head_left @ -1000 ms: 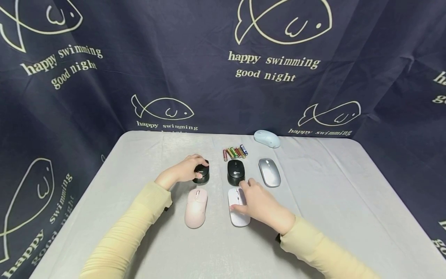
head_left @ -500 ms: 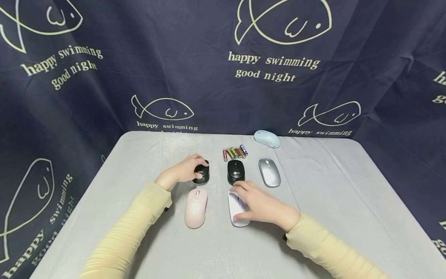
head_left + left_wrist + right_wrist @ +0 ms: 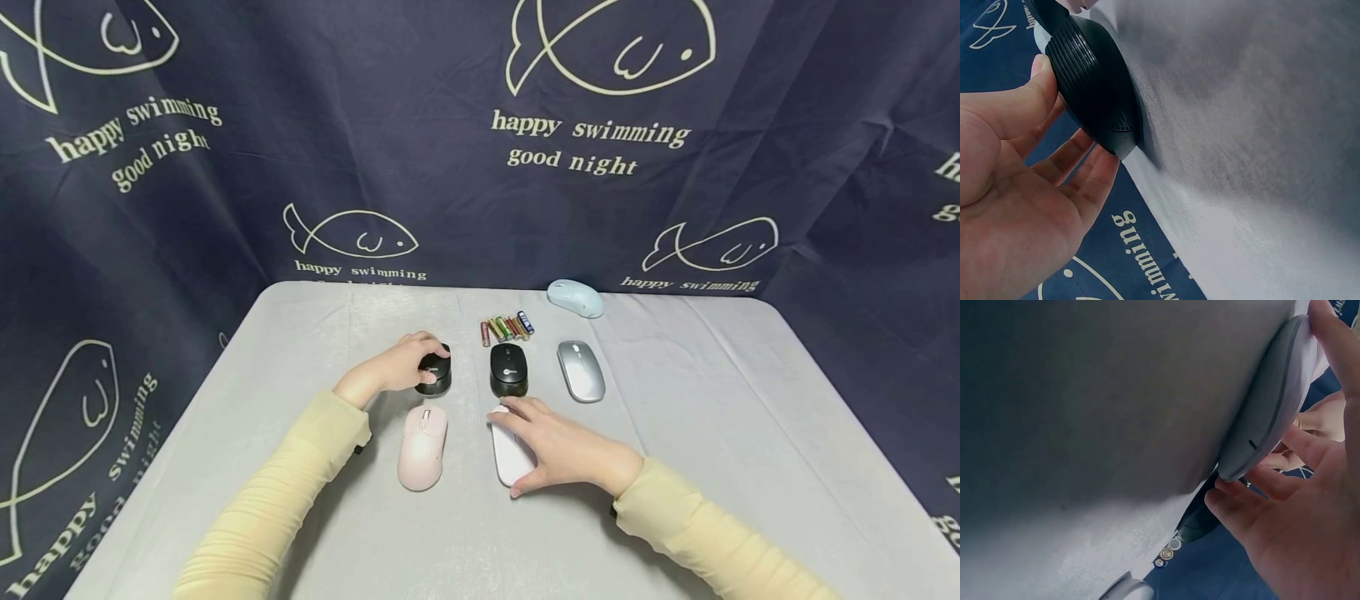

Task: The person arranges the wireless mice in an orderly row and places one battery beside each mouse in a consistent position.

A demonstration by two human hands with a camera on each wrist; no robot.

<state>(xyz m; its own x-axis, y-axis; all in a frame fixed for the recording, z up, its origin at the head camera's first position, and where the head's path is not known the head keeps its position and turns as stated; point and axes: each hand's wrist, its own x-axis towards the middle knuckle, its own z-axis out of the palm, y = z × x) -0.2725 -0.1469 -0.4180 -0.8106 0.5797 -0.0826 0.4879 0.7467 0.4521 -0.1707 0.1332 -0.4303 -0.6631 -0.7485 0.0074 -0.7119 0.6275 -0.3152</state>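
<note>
My left hand (image 3: pixel 393 365) holds a black computer mouse (image 3: pixel 436 367) on the table. The left wrist view shows the thumb on one side of that black mouse (image 3: pixel 1094 81) and the fingertips at its end. A white computer mouse (image 3: pixel 510 457) lies under my right hand (image 3: pixel 558 446). In the right wrist view, the thumb touches one end of the white mouse (image 3: pixel 1272 406) and fingertips touch the other. Between the two hands, a pink mouse (image 3: pixel 422 450) sits nearer the front. Just beyond the right fingertips stands a second black mouse (image 3: pixel 508 367).
Several batteries (image 3: pixel 504 327) lie side by side behind the second black mouse. A silver mouse (image 3: pixel 581 372) is to its right, and a light blue mouse (image 3: pixel 575 298) rests by the back edge. Dark blue printed cloth (image 3: pixel 480 208) hangs behind the pale table (image 3: pixel 712 400).
My right hand has shifted over the white mouse: its thumb has slid from the side to the near end, and its fingers sit across the far end. The left hand has stayed put.
</note>
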